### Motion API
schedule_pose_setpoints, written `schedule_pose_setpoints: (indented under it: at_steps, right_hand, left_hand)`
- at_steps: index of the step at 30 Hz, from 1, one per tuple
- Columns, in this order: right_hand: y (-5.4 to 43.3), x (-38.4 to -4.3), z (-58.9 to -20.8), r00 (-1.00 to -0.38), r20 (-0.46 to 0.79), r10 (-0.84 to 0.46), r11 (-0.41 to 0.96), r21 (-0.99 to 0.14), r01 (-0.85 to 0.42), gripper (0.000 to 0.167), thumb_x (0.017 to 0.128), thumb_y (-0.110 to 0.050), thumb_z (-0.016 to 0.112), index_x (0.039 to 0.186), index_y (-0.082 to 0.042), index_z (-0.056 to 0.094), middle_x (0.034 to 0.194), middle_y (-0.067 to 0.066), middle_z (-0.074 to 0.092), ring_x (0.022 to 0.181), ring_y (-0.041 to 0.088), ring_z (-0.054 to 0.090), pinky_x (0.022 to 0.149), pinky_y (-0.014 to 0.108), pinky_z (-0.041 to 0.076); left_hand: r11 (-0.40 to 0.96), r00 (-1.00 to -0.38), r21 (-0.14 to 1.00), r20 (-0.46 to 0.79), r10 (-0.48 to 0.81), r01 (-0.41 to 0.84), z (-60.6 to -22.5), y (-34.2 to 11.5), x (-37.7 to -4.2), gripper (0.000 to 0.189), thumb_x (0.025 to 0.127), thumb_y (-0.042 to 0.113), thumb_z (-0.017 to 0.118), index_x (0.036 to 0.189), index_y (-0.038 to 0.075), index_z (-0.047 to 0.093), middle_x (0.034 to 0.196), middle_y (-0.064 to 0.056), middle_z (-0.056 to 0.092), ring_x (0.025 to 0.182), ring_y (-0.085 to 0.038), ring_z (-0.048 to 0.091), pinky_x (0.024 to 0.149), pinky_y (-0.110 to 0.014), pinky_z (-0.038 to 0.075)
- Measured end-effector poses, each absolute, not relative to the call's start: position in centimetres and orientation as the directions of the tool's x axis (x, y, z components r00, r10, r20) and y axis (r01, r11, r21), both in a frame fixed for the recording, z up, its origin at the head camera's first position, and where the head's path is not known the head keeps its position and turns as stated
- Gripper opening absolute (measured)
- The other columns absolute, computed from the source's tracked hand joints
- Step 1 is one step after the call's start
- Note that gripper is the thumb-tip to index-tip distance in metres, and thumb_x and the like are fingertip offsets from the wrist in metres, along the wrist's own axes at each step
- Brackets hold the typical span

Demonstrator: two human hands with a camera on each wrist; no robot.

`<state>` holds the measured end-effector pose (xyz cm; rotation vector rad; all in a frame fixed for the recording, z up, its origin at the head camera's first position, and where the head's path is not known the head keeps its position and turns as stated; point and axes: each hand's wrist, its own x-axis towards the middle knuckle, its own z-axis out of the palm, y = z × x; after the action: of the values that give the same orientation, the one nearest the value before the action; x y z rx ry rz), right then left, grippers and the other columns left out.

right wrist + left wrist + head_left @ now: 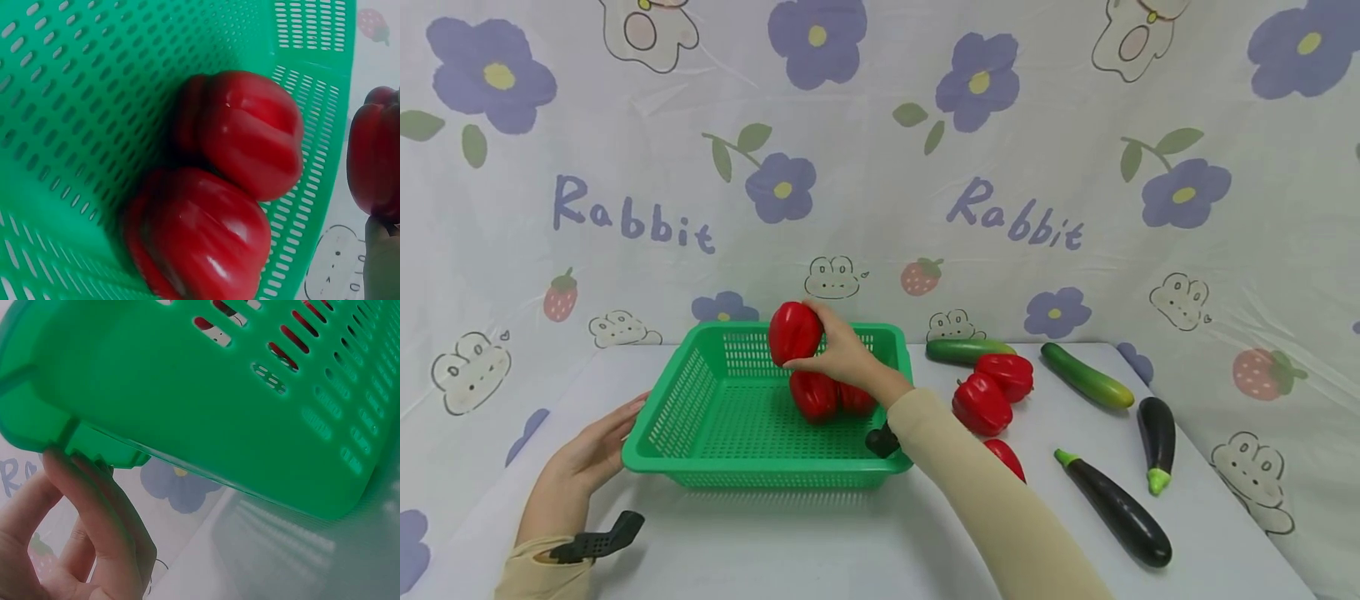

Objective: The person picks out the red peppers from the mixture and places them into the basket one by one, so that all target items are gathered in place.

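My right hand (842,354) grips a red bell pepper (794,333) between thumb and fingers, above the far part of a green plastic basket (767,467). At the right edge of the right wrist view the held pepper (375,156) is partly cut off. Two more red bell peppers (234,237) lie side by side on the basket floor, below my right hand. My left hand (591,450) is at the basket's left side. Its fingertips meet the rim in the left wrist view, where the hand (94,537) holds the edge from beneath.
Right of the basket, three red bell peppers (982,405) lie on the white table (760,550), one partly behind my right sleeve. Two cucumbers (1086,375) and two eggplants (1116,508) lie around them. A patterned cloth (865,133) hangs behind.
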<state>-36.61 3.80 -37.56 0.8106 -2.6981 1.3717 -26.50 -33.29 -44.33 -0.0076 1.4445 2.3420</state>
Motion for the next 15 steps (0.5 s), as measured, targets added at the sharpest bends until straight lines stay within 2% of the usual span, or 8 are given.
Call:
schedule_pose_setpoints:
  at_steps: [6,15]
  right_hand:
    - [3.0,-36.8,-38.0,-0.857,0.221,-0.465,0.512,-0.722,-0.464,0.095,0.080,-0.032,0.081,0.154,-0.015,0.023,0.151,0.006,0.041,0.136,0.024,0.044,0.103,0.046,0.050]
    - [2.3,-36.5,-38.9,-0.860,0.188,-0.474,0.520,-0.728,-0.446,0.093,0.080,-0.031,0.081,0.152,-0.016,0.025,0.149,0.005,0.042,0.133,0.025,0.046,0.099,0.044,0.053]
  left_hand:
    - [-0.358,-0.931,0.877,-0.219,0.292,-0.319,-44.4,-33.4,-26.4,0.037,0.101,0.004,0.048,0.114,0.027,0.073,0.113,0.015,0.071,0.104,-0.004,0.067,0.089,-0.024,0.056]
    - [-0.432,-0.917,0.832,-0.206,0.341,-0.348,-44.2,-32.8,-27.4,0.036,0.105,0.010,0.042,0.110,0.024,0.075,0.113,0.010,0.071,0.104,-0.007,0.067,0.089,-0.024,0.057]
